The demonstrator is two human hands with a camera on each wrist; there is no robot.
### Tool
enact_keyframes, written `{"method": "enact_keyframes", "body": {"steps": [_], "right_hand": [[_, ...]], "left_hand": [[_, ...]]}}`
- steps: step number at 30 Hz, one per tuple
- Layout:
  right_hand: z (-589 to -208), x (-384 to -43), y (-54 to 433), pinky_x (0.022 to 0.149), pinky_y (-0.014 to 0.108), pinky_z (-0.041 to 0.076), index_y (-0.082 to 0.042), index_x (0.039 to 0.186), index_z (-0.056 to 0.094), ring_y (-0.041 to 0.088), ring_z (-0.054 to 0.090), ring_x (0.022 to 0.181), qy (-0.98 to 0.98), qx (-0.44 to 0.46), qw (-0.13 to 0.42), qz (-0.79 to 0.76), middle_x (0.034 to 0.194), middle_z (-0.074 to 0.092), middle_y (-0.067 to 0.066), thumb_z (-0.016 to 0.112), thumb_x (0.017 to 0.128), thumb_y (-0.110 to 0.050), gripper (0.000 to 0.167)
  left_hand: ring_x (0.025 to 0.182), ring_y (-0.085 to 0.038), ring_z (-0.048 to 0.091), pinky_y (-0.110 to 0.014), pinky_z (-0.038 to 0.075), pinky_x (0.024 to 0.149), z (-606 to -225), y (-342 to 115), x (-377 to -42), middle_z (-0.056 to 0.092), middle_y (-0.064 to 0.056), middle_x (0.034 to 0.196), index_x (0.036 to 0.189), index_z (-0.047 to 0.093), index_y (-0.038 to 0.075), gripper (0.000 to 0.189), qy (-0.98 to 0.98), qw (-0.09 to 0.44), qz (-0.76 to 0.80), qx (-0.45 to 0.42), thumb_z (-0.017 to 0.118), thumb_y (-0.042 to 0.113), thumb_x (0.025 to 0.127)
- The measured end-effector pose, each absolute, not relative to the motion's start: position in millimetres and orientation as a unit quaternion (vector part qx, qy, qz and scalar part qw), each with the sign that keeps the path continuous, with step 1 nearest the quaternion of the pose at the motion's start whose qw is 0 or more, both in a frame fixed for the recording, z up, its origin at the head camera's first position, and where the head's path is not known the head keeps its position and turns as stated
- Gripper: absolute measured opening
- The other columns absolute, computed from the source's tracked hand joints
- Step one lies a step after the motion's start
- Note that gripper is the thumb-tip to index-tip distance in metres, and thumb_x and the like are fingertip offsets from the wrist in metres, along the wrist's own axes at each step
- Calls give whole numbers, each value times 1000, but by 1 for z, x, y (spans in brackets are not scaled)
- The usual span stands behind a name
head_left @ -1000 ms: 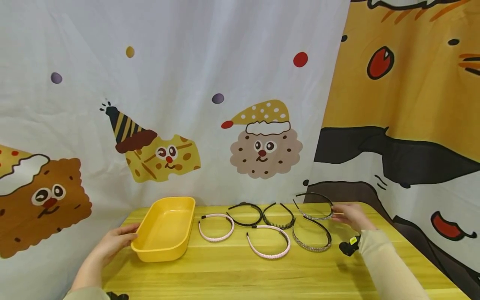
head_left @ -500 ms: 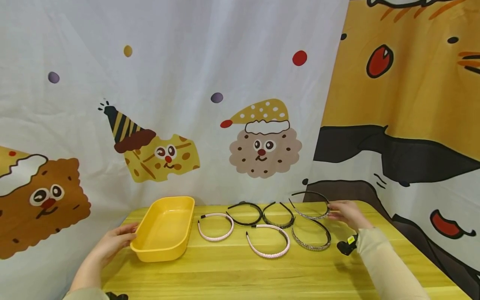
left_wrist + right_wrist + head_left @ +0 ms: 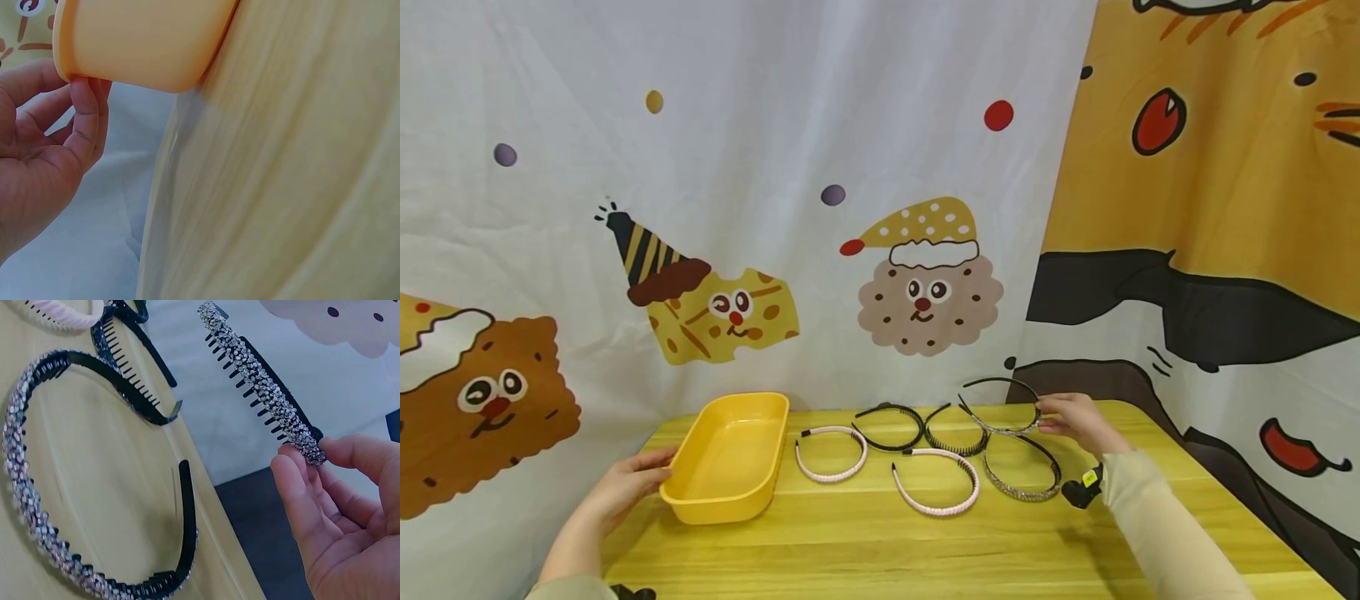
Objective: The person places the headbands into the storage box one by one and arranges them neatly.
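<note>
My right hand (image 3: 1078, 421) pinches the end of a headband (image 3: 1011, 431) covered in silvery rhinestones. In the right wrist view this headband (image 3: 262, 394) hangs above the table's edge, its black teeth showing, thumb on one side and fingers on the other. Below it lies a second rhinestone headband (image 3: 28, 487) on the table. At the left, my left hand (image 3: 628, 483) holds the rim of a yellow tray (image 3: 715, 508). Curled fingers of the left hand (image 3: 56, 131) meet under the tray's rim in the left wrist view. The tray has nothing in it.
Two pink headbands (image 3: 937, 510) lie right of the tray. Behind them are a black headband (image 3: 891, 407) and a dark toothed one (image 3: 955, 450). A printed curtain (image 3: 820, 333) hangs behind the wooden table (image 3: 850, 550).
My right hand has moved left with the rhinestone headband, lifting it slightly, so it now overlaps the dark toothed headband in the head view. The left hand and tray stay put.
</note>
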State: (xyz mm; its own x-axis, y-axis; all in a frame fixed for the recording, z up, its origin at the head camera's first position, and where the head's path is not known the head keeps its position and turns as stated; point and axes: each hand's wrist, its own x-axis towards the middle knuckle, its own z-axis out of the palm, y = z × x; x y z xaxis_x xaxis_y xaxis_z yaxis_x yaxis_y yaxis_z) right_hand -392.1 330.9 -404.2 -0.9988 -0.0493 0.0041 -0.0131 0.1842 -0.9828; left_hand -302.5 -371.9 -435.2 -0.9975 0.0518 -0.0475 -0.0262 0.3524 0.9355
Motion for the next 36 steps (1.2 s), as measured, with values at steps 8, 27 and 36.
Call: {"method": "enact_keyframes", "body": {"steps": [8, 27, 36], "right_hand": [[-404, -394, 324, 73, 30, 57, 23, 137, 33, 15, 67, 74, 770, -33, 17, -636, 105, 61, 9, 52, 100, -11, 54], [-401, -404, 295, 79, 37, 57, 19, 140, 33, 19, 66, 72, 746, -41, 46, -663, 98, 62, 8, 53, 99, -7, 52], [-403, -409, 283, 75, 35, 58, 17, 140, 36, 18, 66, 71, 749, -40, 54, -659, 102, 63, 10, 54, 99, -8, 51]], "left_hand": [[107, -10, 57, -31, 51, 89, -433, -371, -301, 39, -32, 143, 145, 29, -14, 58, 822, 39, 568, 9, 54, 12, 99], [100, -4, 58, -25, 51, 83, -434, -371, -299, 43, -31, 141, 144, 30, -15, 58, 814, 35, 579, 13, 55, 11, 98], [103, -7, 58, -28, 51, 86, -433, -371, -299, 41, -31, 142, 144, 30, -14, 58, 818, 36, 574, 6, 55, 12, 98]]}}
